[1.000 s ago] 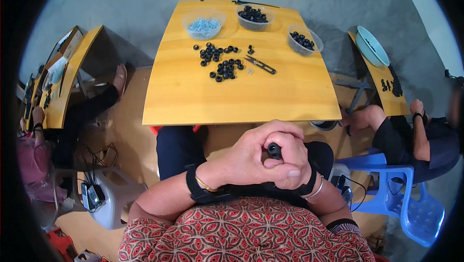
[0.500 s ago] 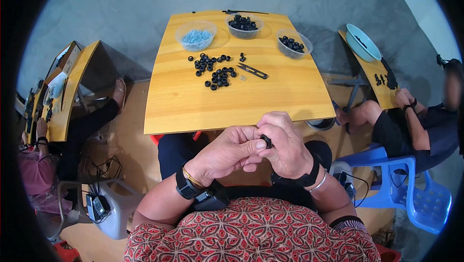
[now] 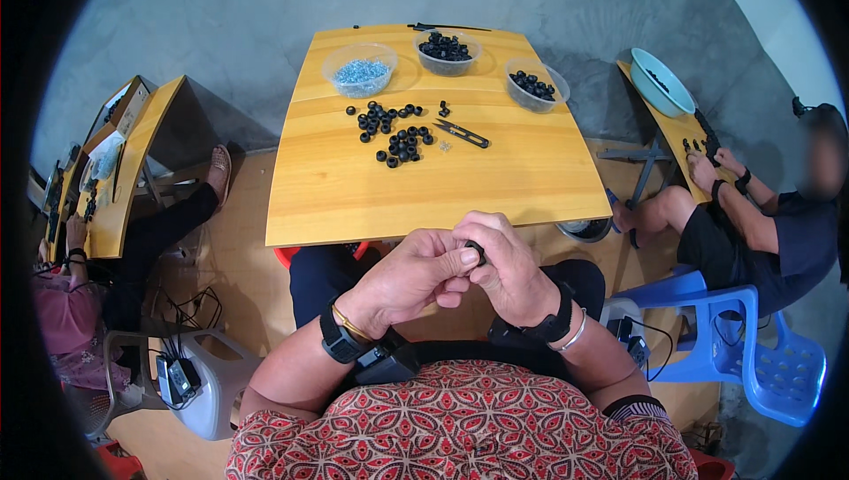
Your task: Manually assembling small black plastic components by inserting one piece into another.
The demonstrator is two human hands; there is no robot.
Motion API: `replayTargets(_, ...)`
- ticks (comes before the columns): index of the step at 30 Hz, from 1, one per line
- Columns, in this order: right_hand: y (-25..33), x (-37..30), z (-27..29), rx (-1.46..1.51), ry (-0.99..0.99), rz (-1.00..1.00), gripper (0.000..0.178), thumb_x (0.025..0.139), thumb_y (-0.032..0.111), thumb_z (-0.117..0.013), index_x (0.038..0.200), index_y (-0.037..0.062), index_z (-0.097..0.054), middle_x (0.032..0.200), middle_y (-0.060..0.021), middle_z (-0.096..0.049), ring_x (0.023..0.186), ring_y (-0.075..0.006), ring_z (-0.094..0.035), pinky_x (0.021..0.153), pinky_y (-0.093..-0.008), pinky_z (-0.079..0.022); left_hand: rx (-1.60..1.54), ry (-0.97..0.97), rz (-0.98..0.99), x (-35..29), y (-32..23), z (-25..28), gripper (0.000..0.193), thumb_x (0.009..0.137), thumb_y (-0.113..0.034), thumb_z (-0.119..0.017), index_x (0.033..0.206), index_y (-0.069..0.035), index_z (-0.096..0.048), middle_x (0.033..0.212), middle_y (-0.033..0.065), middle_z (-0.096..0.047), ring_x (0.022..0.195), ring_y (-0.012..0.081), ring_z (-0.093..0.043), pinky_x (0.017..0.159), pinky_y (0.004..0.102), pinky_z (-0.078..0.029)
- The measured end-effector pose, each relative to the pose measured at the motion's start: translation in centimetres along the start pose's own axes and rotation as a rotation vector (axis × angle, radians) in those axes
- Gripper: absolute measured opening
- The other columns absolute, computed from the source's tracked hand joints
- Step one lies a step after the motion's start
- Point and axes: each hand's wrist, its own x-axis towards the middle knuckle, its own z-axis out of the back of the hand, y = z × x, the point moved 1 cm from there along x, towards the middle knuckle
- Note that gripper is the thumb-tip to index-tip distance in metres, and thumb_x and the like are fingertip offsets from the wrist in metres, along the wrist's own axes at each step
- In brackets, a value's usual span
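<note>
Just beyond the near table edge, my left hand (image 3: 409,275) and my right hand (image 3: 510,278) meet, both closed on a small black round piece (image 3: 478,252). My left thumb presses on it, and my right fingers curl round its far side, hiding most of it. On the wooden table (image 3: 371,210) lies a loose cluster of similar black round pieces (image 3: 404,143), some with a hole showing. Beside them rest black thread snips (image 3: 463,133), blades pointing left, and a few tiny clear bits (image 3: 445,146).
Along the back stand a clear tub (image 3: 329,67) of light-blue clear bits, another tub (image 3: 423,60) of black parts, and a third (image 3: 513,95) at right. A thin black rod (image 3: 451,27) lies behind. People work at side tables; a blue chair (image 3: 752,347) is at right.
My right hand has shifted a little left and turned, carrying the black piece with it, and less of the piece shows. The person at right has moved their hands up onto their table.
</note>
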Motion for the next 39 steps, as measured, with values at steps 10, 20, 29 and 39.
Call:
replayTargets(10, 0.5, 0.2, 0.9, 0.028, -0.125, 0.019, 0.031, 0.087, 0.029, -0.046, 0.099, 0.0005, -0.045, 0.088, -0.0138, -0.051, 0.077, -0.0291, -0.051, 0.068, -0.0338, -0.042, 0.210, -0.053, -0.009, 0.4, 0.0, 0.7, 0.039, 0.077, -0.022, -0.066, 0.105, 0.000, -0.049, 0.085, 0.0036, -0.050, 0.070, 0.0104, -0.051, 0.056, 0.0215, -0.045)
replayTargets(20, 1.8, -0.7, 0.1, -0.098, -0.146, 0.119, 0.038, 0.083, 0.039, -0.052, 0.087, 0.0016, -0.048, 0.072, -0.0111, -0.052, 0.062, -0.0270, -0.053, 0.055, -0.0342, -0.042, 0.662, 0.061, -0.539, 0.6, 0.3, -3.5, 0.088, 0.048, -0.033, -0.085, 0.117, -0.002, -0.041, 0.112, 0.0116, -0.048, 0.106, 0.0204, -0.046, 0.090, 0.0330, -0.037)
replayTargets(29, 0.5, -0.9, -0.1, 0.009, -0.118, 0.192, 0.033, 0.082, 0.037, -0.055, 0.092, 0.0059, -0.051, 0.069, -0.0094, -0.055, 0.055, -0.0205, -0.057, 0.047, -0.0335, -0.043, 0.743, 0.036, -0.862, 1.7, 0.5, -3.2, 0.043, 0.068, -0.017, -0.072, 0.099, -0.001, -0.048, 0.088, 0.0085, -0.057, 0.083, 0.0160, -0.057, 0.076, 0.0280, -0.045)
replayTargets(39, -0.8, 0.4, 1.4, 0.248, -0.106, -0.048, 0.047, 0.087, 0.045, -0.041, 0.088, -0.0011, -0.051, 0.077, -0.0108, -0.051, 0.064, -0.0225, -0.052, 0.060, -0.0302, -0.042, 0.474, -0.028, -0.492, 1.7, -0.5, -1.7, 0.057, 0.071, -0.007, -0.060, 0.123, -0.002, -0.038, 0.112, 0.0086, -0.047, 0.095, 0.0205, -0.052, 0.085, 0.0318, -0.041)
